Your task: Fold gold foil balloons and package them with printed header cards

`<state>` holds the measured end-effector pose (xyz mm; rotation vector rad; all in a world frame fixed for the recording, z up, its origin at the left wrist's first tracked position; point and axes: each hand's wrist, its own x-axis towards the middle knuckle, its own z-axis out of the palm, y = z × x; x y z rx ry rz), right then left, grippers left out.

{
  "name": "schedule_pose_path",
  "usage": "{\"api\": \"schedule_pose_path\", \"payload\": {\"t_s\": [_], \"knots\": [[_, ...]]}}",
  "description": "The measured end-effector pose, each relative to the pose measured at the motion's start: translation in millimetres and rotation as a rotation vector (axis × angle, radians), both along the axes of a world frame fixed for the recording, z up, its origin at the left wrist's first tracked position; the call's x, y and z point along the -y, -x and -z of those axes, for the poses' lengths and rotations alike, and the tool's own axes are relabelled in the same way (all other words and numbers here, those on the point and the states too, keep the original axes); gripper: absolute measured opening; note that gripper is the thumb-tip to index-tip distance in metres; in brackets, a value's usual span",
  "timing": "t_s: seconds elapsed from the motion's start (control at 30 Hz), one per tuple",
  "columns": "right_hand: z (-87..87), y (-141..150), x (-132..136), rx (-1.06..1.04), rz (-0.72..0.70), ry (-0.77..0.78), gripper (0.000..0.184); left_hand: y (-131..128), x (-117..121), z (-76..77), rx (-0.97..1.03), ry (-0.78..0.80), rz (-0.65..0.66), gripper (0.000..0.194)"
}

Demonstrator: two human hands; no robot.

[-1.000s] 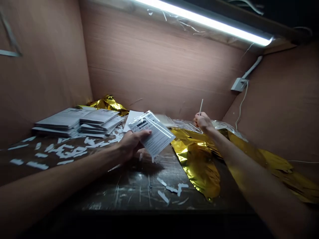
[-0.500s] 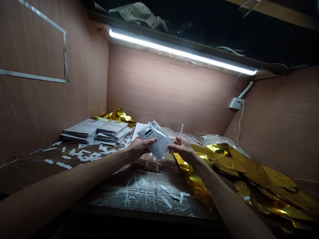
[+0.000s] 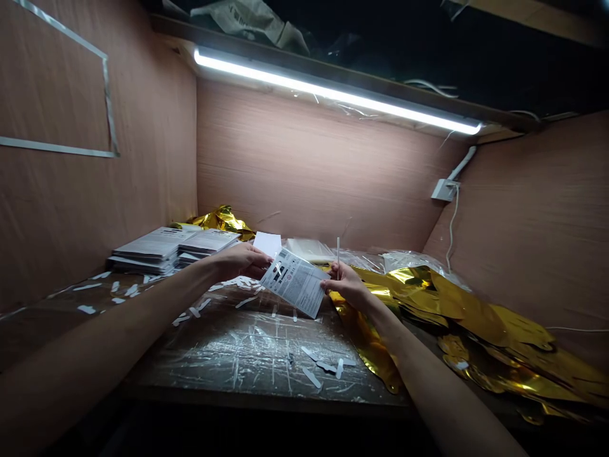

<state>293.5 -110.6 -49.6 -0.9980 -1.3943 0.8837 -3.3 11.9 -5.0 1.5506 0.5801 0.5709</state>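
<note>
Printed card [image 3: 295, 283] is hanging between my hands above the far middle of the table [image 3: 247, 362], my left hand [image 3: 240, 262] is pinching its left end shut, and my right hand [image 3: 349, 284] is closing around an upright thin white stick [image 3: 338, 254] just beside the card

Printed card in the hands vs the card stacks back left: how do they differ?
The printed card is a single piece, held up tilted between the left hand and right hand; the card stacks are many pieces piled flat on the bench. The printed card shows bold dark print, while the card stacks' top faces look paler, with no print readable. Both are pale, flat rectangles.
</note>
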Motion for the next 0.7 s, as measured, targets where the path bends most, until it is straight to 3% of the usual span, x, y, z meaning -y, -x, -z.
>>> {"api": "schedule_pose_path", "payload": {"t_s": [0.33,0.63,0.7], "knots": [[7.2,-1.2,-5.6,-0.011,-0.025,0.007,0.061,0.8,-3.3,5.3,-0.101,0.071,-0.072,0.029],[12.3,-4.5,-8.3,-0.007,-0.009,0.008,0.06,1.6,-13.1,11.6,-0.137,0.079,-0.046,0.034],[12.0,-4.8,-8.6,-0.034,0.004,0.005,0.059,2.0,-10.9,7.7,-0.035,0.119,-0.077,0.036]]}}
